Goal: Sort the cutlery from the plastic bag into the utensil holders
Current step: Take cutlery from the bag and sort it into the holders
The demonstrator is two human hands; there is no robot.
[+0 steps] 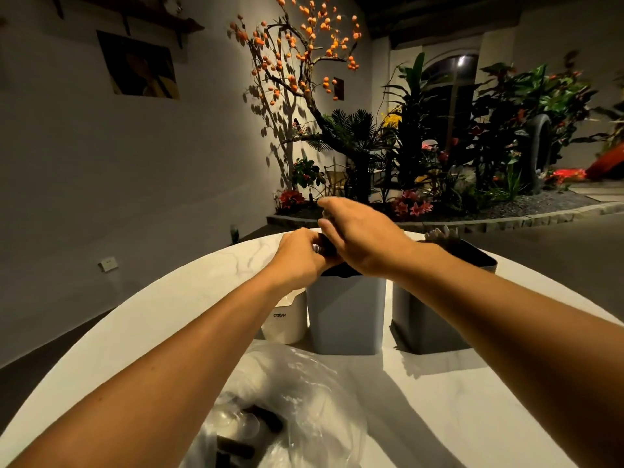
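Note:
Both my hands meet above the middle grey utensil holder. My left hand and my right hand together grip dark-handled cutlery over its opening; most of that cutlery is hidden by my fingers. A second grey holder stands to the right with cutlery ends sticking up from it. A smaller white holder marked CRBW stands to the left. The clear plastic bag lies crumpled at the near table edge with a few dark-handled pieces still inside.
The holders stand in a row on a round white marble-look table. Beyond the table is a raised bed of plants and a tree with orange fruit. A grey wall is on the left.

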